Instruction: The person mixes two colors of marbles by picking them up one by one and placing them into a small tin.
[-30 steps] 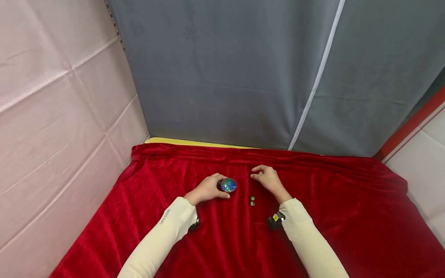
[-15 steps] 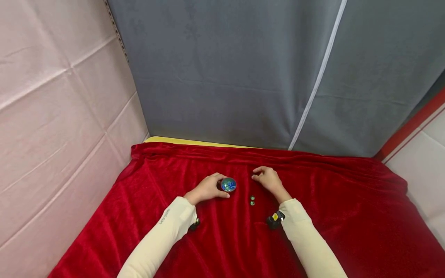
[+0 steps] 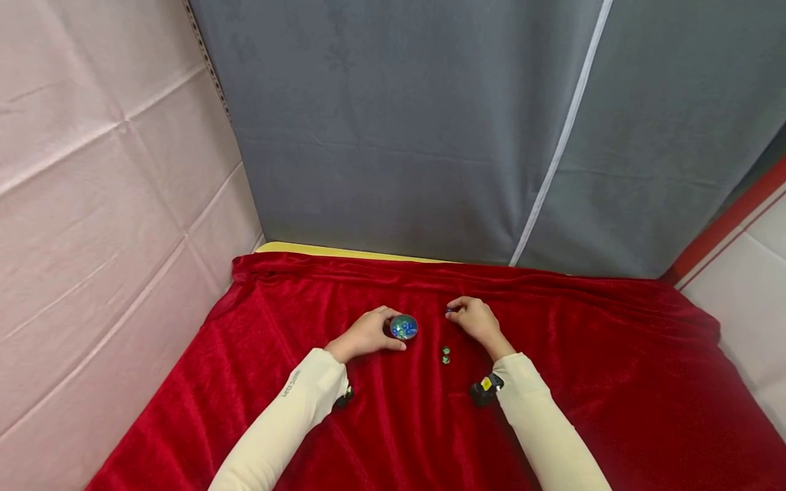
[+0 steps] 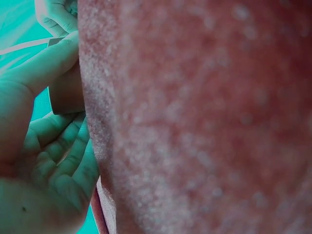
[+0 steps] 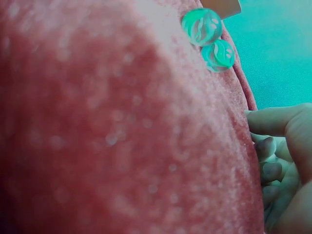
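My left hand point(image 3: 367, 332) grips a small brown cup point(image 4: 67, 92) from its left side, thumb and fingers spread around it. Several blue and green marbles point(image 3: 404, 330) show inside through its round top. To the right, my right hand point(image 3: 477, 318) pinches a small dark-blue marble point(image 3: 449, 310) between thumb and index finger, low over the cloth. In the right wrist view a fold of cloth hides the fingertips. Two clear marbles with green swirls point(image 5: 202, 27) lie close together on the cloth, between the two hands and a little nearer me.
A wrinkled red velvet cloth point(image 3: 589, 382) covers the table, and its folds rise in front of both wrist cameras. A grey curtain point(image 3: 393, 136) hangs behind the far edge, where a yellow strip point(image 3: 344, 252) shows. Pale panels point(image 3: 110, 204) stand at the left.
My right thumb and index finger have come together, and a dark-blue marble now shows between them. The left hand, cup and two green marbles have stayed in place.
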`<state>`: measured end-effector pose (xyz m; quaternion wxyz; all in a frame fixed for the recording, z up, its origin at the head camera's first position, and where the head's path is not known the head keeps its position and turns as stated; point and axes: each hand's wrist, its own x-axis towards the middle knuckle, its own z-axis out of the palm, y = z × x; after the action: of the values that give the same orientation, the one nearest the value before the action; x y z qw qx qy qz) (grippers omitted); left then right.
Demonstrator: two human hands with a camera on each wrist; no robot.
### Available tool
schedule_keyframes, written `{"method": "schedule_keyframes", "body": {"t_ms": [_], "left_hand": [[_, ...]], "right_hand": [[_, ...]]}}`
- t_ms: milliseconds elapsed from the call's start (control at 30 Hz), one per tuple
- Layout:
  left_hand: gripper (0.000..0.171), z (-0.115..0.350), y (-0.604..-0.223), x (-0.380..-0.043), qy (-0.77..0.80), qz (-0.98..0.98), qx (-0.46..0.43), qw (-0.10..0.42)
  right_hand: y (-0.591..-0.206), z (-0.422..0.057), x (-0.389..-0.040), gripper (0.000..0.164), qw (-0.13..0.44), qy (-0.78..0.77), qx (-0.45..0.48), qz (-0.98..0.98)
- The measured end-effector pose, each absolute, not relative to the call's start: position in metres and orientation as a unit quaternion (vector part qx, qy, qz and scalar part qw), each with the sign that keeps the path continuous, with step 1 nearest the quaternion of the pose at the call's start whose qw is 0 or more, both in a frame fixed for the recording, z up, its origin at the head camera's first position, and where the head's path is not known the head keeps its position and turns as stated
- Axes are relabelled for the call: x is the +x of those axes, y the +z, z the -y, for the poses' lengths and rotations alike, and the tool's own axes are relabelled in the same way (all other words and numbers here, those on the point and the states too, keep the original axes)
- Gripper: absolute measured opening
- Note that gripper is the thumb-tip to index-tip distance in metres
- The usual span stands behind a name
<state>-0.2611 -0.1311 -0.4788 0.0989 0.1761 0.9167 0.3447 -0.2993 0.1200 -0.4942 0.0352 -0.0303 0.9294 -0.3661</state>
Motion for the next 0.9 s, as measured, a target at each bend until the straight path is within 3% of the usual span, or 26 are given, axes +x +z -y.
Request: {"method": "schedule_keyframes", "body": {"t_ms": [900], "left_hand": [[0.060, 0.1302, -0.4807, -0.2636, 0.335, -0.919, 0.185, 0.093]], "right_hand": [[-0.4914, -0.1192, -0.3013, 0.024, 0.024, -0.410, -0.039, -0.911]]}}
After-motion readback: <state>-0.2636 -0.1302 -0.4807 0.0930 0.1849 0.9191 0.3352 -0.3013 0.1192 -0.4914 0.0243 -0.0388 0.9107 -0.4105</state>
